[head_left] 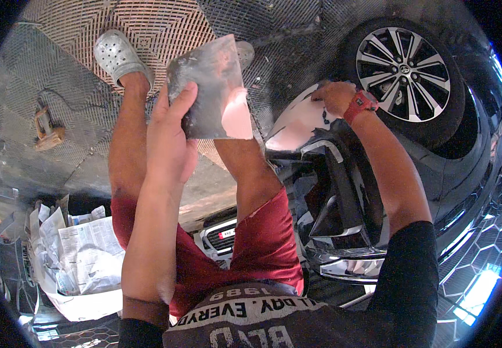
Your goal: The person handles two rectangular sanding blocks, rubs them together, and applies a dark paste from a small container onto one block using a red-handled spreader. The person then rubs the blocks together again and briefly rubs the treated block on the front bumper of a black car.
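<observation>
My left hand grips a flat grey plate by its near left edge, thumb on top and fingers underneath. A smear of pink paste, like body filler, lies on the plate's right side. My right hand, with a red watch at the wrist, reaches to the corner of a black car's bumper beside the wheel. Its fingers are curled against a pale pink coated patch there. Whatever those fingers hold is too hidden to name.
The car's wheel and dark body fill the right side. At the lower left stands a white bin stuffed with newspaper. A wooden-looking tool lies on the gridded floor mat. My legs, in grey clogs, are spread ahead.
</observation>
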{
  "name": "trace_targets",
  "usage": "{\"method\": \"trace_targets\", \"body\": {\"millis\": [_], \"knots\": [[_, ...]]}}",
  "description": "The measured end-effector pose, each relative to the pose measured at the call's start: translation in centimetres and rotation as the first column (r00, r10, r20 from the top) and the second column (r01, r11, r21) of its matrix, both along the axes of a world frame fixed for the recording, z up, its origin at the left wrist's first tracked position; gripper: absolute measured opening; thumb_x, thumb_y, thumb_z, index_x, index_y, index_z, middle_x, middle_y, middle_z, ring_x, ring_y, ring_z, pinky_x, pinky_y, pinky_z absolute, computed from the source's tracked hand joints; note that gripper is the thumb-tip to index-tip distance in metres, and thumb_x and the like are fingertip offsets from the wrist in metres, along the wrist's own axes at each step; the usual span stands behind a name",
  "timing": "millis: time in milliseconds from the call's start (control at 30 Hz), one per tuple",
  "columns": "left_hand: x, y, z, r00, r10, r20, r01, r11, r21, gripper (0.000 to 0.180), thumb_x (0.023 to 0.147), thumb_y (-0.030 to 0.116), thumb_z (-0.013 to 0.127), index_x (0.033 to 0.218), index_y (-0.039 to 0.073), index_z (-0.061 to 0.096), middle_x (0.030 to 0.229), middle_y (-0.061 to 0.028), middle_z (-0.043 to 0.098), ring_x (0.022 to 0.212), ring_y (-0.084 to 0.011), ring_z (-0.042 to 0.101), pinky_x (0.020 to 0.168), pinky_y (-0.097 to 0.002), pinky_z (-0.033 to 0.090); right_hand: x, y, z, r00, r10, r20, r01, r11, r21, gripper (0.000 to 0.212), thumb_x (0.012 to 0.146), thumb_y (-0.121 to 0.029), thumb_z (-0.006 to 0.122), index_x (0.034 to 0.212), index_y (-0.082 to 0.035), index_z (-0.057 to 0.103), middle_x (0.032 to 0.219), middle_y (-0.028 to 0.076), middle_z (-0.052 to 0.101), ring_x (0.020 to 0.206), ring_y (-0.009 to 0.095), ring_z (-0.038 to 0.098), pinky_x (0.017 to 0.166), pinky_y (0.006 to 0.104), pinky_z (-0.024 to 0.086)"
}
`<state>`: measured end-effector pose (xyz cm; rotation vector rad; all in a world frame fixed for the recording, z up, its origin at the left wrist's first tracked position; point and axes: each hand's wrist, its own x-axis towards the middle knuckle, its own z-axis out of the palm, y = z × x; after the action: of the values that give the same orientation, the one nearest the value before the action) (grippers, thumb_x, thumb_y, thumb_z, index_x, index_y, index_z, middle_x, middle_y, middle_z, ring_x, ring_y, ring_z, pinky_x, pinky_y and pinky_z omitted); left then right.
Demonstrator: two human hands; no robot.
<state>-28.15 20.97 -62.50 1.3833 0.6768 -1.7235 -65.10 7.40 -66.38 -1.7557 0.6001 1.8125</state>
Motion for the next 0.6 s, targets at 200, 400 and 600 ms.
{"method": "trace_targets", "body": {"millis": [200,400,600], "knots": [[0.8,-0.1,-0.5,0.995,0.091,0.037,-0.092,0.995,0.028,0.052,0.107,0.022,0.072,0.153,0.005,0.056,0.143,-0.0073,0.068,0.132,-0.0198,0.064,0.115,-0.0374,0.048,1.3,0.7,2.3,0.999,0.013,-0.052,-0.016,0.998,-0.059,0.039,0.101,-0.014,0.062,0.129,-0.036,0.078,0.131,0.008,0.071,0.116,0.037,0.075,0.096,0.0616,0.057],[0.7,-0.1,-1.7,0.991,0.103,0.085,-0.107,0.993,0.046,0.059,0.105,0.024,0.075,0.155,0.004,0.053,0.147,-0.0078,0.065,0.135,-0.0205,0.061,0.117,-0.0391,0.046,-2.1,-2.1,2.4,0.995,-0.061,0.082,0.066,0.996,-0.065,0.046,0.095,-0.006,0.063,0.126,-0.035,0.079,0.126,0.01,0.072,0.117,0.039,0.073,0.094,0.0621,0.057],[-0.1,-0.6,-1.9,0.99,0.114,0.083,-0.123,0.986,0.11,0.044,0.107,0.023,0.071,0.146,0.005,0.063,0.14,-0.0062,0.071,0.129,-0.0206,0.068,0.111,-0.0373,0.051,-1.8,-0.7,0.4,0.996,-0.036,0.084,0.048,0.988,-0.149,0.036,0.099,-0.018,0.064,0.123,-0.039,0.08,0.125,0.009,0.072,0.116,0.038,0.074,0.098,0.0592,0.056]]}}
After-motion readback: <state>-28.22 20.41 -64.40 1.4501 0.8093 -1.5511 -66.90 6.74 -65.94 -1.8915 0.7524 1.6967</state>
